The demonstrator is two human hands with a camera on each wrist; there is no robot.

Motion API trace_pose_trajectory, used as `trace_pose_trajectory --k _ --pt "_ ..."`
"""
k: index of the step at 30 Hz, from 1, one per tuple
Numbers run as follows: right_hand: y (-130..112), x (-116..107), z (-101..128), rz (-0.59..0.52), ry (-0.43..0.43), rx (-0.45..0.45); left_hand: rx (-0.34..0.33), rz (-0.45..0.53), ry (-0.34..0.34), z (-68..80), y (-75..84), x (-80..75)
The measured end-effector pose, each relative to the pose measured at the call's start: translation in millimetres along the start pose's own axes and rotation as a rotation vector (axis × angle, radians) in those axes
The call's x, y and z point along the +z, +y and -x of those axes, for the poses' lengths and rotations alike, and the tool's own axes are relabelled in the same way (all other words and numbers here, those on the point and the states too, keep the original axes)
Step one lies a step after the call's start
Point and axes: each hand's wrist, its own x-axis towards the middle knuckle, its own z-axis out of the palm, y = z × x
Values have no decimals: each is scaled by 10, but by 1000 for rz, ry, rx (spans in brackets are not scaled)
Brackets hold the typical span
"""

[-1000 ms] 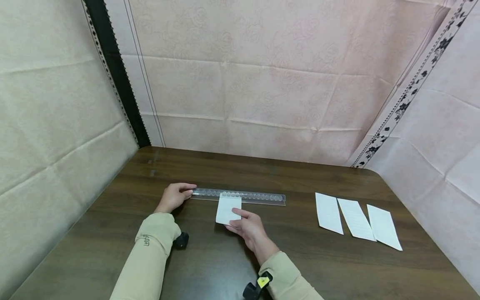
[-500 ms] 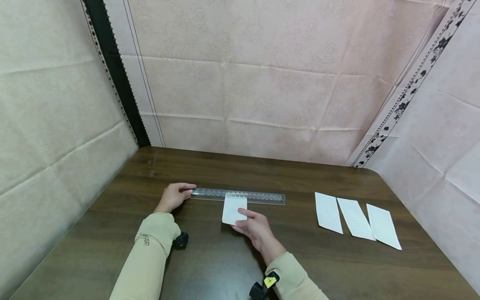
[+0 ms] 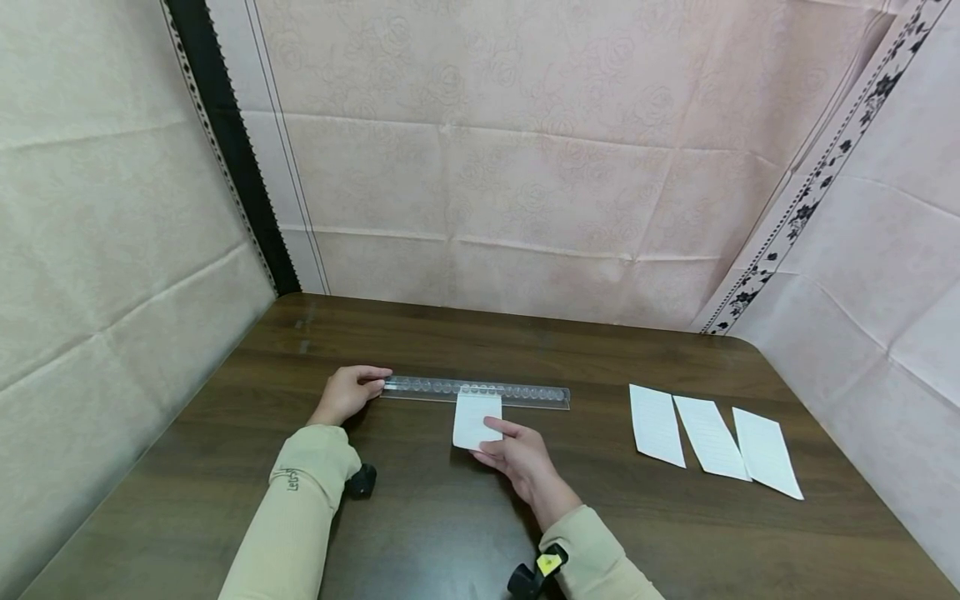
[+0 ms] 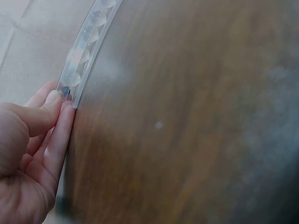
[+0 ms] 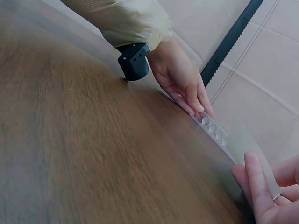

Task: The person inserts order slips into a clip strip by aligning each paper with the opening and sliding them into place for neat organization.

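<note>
Both hands rest on the dark wooden desk (image 3: 420, 533). Left hand (image 3: 347, 393) lies at the left end of a clear plastic ruler (image 3: 476, 391); fingers straight, their tips laid on the ruler's end, thumb alongside. Wrist view confirms contact: fingertips (image 4: 60, 99) meet the ruler's end where it lies flat on the wood. Right hand (image 3: 517, 452) holds a small white slip of paper (image 3: 476, 420) by its near edge, thumb on top and curled fingers beneath it. Slip lies just on the near side of the ruler, about at its middle, far edge touching or slightly overlapping the ruler; which of the two, cannot tell. Ruler runs left to right across the desk, flat. Three more white paper slips (image 3: 708, 437) lie side by side toward the right of the desk, well apart from the hands, each tilted a little, edges nearly touching. Both forearms wear beige sleeves (image 3: 300, 508); a black wrist-mounted device (image 3: 362, 481) sits under the left one. Pale patterned cloth (image 3: 525, 167) hangs behind and beside the desk.
</note>
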Motion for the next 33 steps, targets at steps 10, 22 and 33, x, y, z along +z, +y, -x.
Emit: trace_pose_trajectory --k 10,22,33 --pt "-26 -58 -15 0 31 29 -7 -10 -4 -3 -4 -6" --pt "-60 -142 6 12 38 26 -9 -17 -4 -5 -2 -10" --pt "-68 -240 4 9 35 29 -23 -7 -3 -3 6 3"
